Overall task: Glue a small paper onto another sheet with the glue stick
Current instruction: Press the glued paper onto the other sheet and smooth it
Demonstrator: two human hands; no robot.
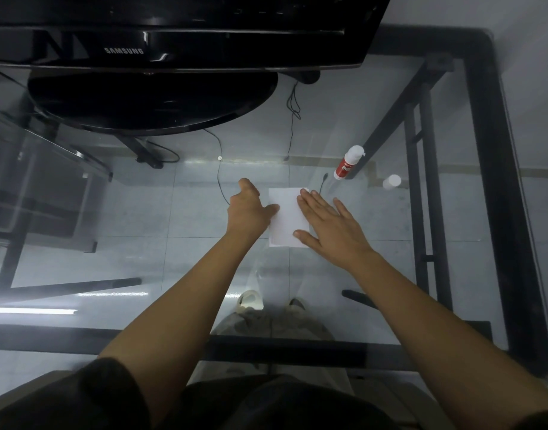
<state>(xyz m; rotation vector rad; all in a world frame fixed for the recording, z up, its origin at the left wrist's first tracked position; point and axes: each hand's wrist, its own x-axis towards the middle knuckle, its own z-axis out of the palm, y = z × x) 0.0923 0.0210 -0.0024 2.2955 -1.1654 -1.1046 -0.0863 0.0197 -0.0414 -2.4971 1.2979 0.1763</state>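
A white paper [285, 217] lies flat on the glass table [142, 268]. My right hand [327, 226] rests flat on its right half, fingers spread. My left hand [249, 207] sits at the paper's left edge with the thumb touching the edge and the fingers curled; I cannot tell whether a second sheet lies under or on the first. The glue stick [348, 162], white with a red label, stands tilted to the upper right of the paper, uncapped. Its white cap [391, 182] lies apart on the glass, right of the stick.
A black Samsung monitor [173, 35] with a round base [151, 100] fills the far side of the table. Black table frame bars [496, 181] run along the right and near edges. Cables, floor tiles and my feet show through the glass.
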